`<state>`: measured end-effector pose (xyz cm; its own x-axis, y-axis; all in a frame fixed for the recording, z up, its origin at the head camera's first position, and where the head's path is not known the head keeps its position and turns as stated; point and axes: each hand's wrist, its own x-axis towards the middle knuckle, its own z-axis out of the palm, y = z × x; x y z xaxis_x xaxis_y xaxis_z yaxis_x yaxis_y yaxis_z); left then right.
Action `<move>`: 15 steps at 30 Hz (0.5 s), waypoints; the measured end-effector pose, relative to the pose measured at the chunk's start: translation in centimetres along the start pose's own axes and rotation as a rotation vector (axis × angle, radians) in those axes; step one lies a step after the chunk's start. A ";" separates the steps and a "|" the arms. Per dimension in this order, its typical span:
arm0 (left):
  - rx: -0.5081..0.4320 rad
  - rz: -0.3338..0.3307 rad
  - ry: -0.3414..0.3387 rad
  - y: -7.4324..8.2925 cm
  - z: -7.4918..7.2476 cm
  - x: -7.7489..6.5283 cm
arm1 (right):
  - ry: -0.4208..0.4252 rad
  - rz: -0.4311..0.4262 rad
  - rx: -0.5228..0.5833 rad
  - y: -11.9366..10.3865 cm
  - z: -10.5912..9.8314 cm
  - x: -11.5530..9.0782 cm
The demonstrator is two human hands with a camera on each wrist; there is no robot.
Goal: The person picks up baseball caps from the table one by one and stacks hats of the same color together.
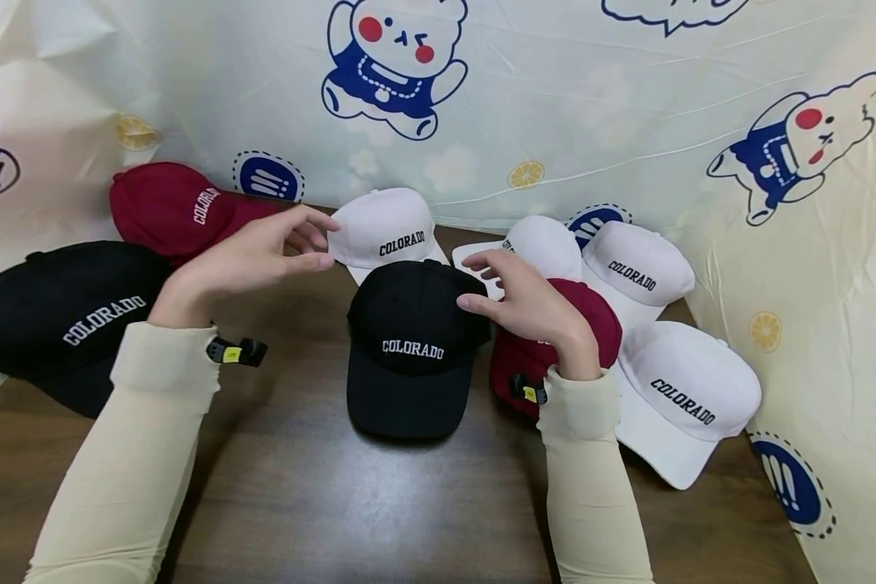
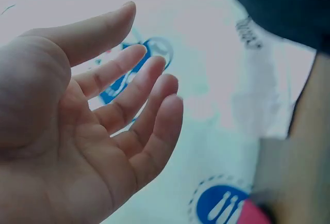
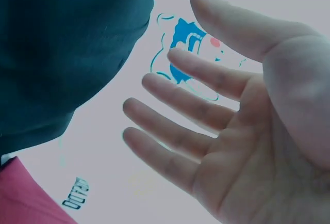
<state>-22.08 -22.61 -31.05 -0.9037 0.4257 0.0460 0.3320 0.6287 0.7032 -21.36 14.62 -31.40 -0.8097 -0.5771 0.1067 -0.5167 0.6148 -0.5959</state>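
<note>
Loose, empty hands (image 1: 259, 253) (image 1: 523, 302) flank a black cap (image 1: 409, 389) toward the table's back edge (image 1: 451, 238). Only wrist views show palms (image 2: 82, 152).

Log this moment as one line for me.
left hand: open, holding nothing | right hand: open, holding nothing | middle black fabric cap with white COLORADO lettering: crown up on brown wood-grain table

I see the left hand (image 2: 98, 126), palm bared, fingers loosely curved, before pale printed cloth (image 2: 203, 146), apart from a dark cap (image 2: 283, 7) and a white cap (image 2: 276, 84) with dark lettering (image 2: 248, 34).
</note>
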 end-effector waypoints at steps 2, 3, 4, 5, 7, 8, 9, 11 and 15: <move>0.022 -0.002 0.053 -0.2 -1.0 -0.7 | 0.040 -0.034 -0.022 -0.5 0.1 0.0; 0.031 -0.006 0.082 -0.4 -1.6 -1.1 | 0.058 -0.052 -0.036 -0.8 0.2 0.1; 0.041 -0.018 0.110 -0.5 -2.1 -1.5 | 0.073 -0.071 -0.048 -1.0 0.2 0.1; 0.049 -0.031 0.137 -0.7 -2.6 -2.0 | 0.087 -0.093 -0.055 -1.3 0.3 0.2; 0.056 -0.063 0.189 -1.2 -3.6 -2.8 | 0.108 -0.123 -0.062 -1.8 0.4 0.3; 0.057 -0.084 0.212 -1.5 -4.1 -3.3 | 0.116 -0.135 -0.063 -2.0 0.5 0.4; 0.048 -0.103 0.235 -1.8 -4.6 -3.8 | 0.124 -0.149 -0.063 -2.1 0.7 0.5; 0.015 -0.146 0.277 -2.4 -5.6 -4.7 | 0.140 -0.173 -0.058 -2.4 0.9 0.7; -0.038 -0.236 0.369 -3.9 -7.6 -6.6 | 0.165 -0.223 -0.053 -2.9 1.5 0.9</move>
<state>-19.50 -32.79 -28.76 -0.9919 0.0084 0.1267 0.1014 0.6534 0.7502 -20.22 11.50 -30.74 -0.7064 -0.6088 0.3611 -0.6976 0.5123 -0.5010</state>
